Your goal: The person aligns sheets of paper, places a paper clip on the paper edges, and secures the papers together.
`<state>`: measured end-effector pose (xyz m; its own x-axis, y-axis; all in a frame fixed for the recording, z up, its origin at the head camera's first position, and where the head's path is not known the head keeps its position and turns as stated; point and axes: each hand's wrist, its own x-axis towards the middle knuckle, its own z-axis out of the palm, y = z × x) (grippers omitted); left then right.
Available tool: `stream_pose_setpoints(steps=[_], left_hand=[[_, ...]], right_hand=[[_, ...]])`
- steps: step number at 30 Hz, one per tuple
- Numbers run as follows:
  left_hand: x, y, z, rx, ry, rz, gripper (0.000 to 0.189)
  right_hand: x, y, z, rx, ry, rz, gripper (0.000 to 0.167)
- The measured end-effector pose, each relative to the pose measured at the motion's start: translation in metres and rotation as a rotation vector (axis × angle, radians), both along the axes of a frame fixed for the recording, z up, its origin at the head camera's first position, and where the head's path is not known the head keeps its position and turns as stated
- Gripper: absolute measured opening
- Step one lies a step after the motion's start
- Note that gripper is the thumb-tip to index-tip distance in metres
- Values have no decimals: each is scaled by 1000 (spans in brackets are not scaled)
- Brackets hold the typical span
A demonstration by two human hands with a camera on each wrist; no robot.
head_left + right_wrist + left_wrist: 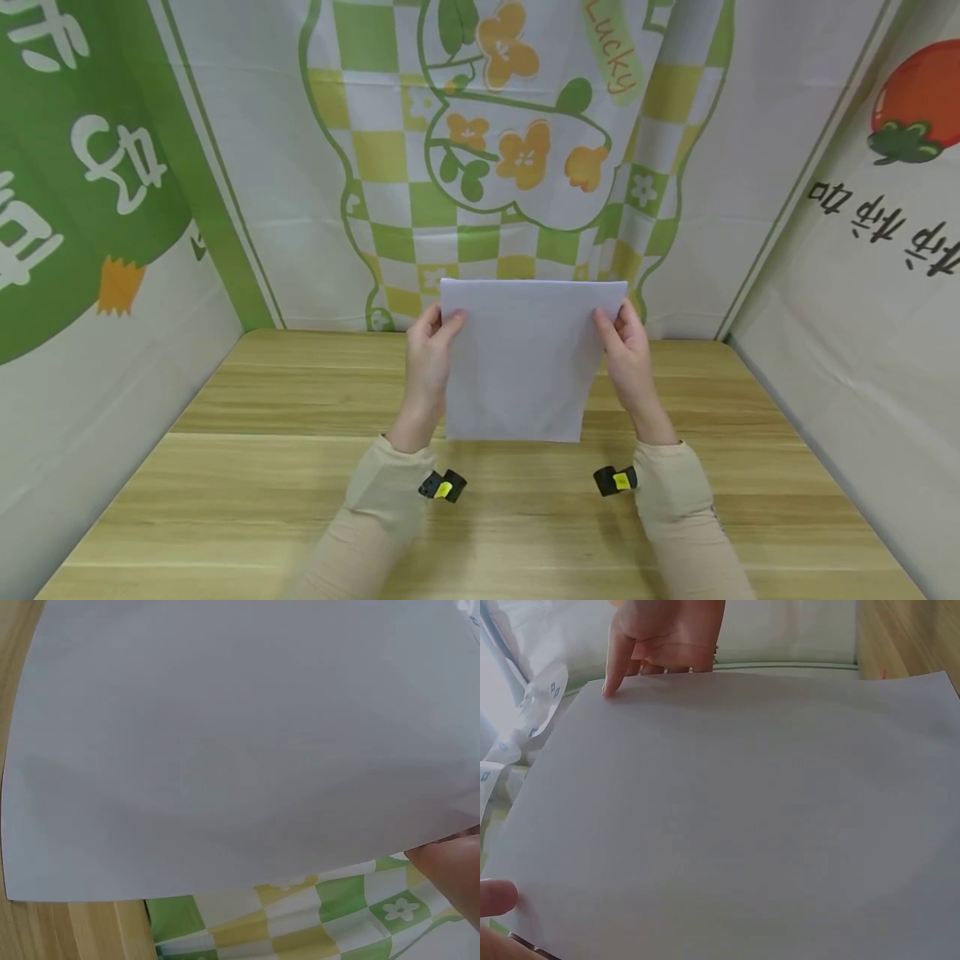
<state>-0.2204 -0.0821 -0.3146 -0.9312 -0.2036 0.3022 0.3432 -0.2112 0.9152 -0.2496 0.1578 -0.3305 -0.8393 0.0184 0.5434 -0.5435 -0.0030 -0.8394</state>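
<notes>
A blank white sheet of paper (521, 367) hangs upright above the table, held by both hands near its upper corners. My left hand (430, 358) pinches the left edge, thumb on the near face and fingers behind. On the opposite edge my right hand (628, 354) pinches the paper the same way. In the left wrist view the paper (735, 817) fills most of the picture, with the right hand (667, 634) at its far edge and the left thumb (496, 898) at lower left. The right wrist view shows the paper (232, 750) with the right thumb (450, 866) at its lower edge.
A wood-grain table (517, 533) lies beneath the hands. Behind it hangs a green and yellow checked curtain (390, 175). Printed cloth walls stand at the left (90, 250) and right (847, 292). Black camera mounts (442, 486) sit at both wrists.
</notes>
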Motion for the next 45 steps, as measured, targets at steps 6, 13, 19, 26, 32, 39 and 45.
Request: stream_pose_setpoints(steps=[6, 13, 19, 26, 32, 39, 45], left_hand=[[2, 0, 2, -8, 5, -4, 25], [3, 1, 2, -14, 7, -4, 27], [4, 1, 3, -16, 0, -5, 27], [8, 2, 8, -17, 13, -2, 26], [9, 1, 9, -18, 13, -17, 28], [6, -1, 5, 0, 22, 3, 27], [4, -1, 5, 4, 43, 16, 24]], right_hand=[[0, -2, 2, -20, 3, -6, 26], [1, -4, 4, -8, 9, -23, 26], [3, -5, 6, -11, -17, -27, 30], [5, -6, 10, -31, 1, -15, 30], [7, -6, 12, -41, -4, -5, 33], [7, -7, 13, -22, 3, -5, 33], [6, -8, 14, -32, 7, -24, 32]])
